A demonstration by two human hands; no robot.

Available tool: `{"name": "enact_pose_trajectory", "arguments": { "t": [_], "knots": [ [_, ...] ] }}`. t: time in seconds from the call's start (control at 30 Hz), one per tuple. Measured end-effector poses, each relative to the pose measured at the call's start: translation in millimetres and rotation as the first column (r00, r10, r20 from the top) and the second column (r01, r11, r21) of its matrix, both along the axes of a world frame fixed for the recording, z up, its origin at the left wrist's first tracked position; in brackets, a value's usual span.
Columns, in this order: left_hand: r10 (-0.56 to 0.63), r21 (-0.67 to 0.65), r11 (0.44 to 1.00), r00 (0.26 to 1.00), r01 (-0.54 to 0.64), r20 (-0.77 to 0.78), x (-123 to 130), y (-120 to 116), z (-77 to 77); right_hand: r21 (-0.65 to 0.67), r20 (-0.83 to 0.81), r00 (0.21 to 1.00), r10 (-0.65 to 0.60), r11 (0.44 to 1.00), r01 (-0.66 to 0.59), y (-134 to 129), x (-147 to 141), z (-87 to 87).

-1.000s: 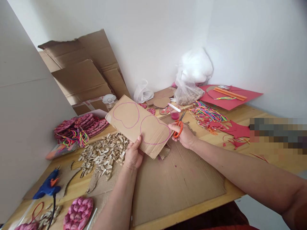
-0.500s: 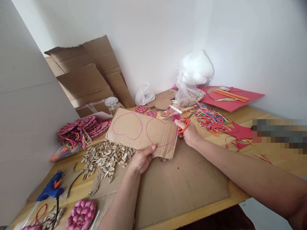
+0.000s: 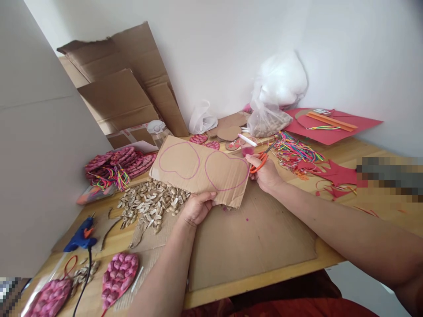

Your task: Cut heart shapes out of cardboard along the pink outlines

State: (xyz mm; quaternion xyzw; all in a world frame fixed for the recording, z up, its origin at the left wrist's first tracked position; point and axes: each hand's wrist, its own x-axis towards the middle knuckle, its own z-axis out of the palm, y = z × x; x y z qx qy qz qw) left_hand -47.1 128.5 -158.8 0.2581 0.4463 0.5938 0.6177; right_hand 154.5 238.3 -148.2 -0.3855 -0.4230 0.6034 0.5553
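My left hand [image 3: 198, 208] grips the lower edge of a rectangular piece of cardboard [image 3: 201, 169], thumb on top. Two rounded heart outlines are drawn on the cardboard in purple. Orange-handled scissors [image 3: 259, 163] are in my right hand [image 3: 267, 175], their blades pointing away toward the back. The fingers of that hand also touch the cardboard's right edge. Below lies a larger cardboard sheet [image 3: 251, 246] with a few purple specks. Peanut shells [image 3: 153, 202] are heaped left of my left hand.
A blue glue gun [image 3: 81, 237] with a black cord and pink shell-covered hearts [image 3: 119, 277] lie at the left front. Colourful cords [image 3: 295, 147] and red paper [image 3: 335, 127] are at the right. Cardboard sheets [image 3: 122, 92] lean on the wall behind, and a white bag [image 3: 282, 81] stands farther right.
The view has shifted, so the table's front edge and more pink hearts now show. Both hands keep the same hold on the cardboard and scissors.
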Motion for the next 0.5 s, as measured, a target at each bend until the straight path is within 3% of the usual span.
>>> {"name": "enact_pose_trajectory", "arguments": {
  "t": [0.3, 0.5],
  "knots": [
    [0.020, 0.009, 1.000, 1.000, -0.020, -0.023, 1.8, 0.7, -2.7, 0.000, -0.016, 1.000, -0.004, 1.000, 0.004, -0.7, -0.5, 0.0],
    [0.071, 0.057, 0.996, 0.997, -0.074, 0.041, 3.6, 3.4, -1.2, 0.003, -0.034, 0.999, 0.038, 0.999, -0.038, -3.7, 1.1, 2.4]
  ]
}}
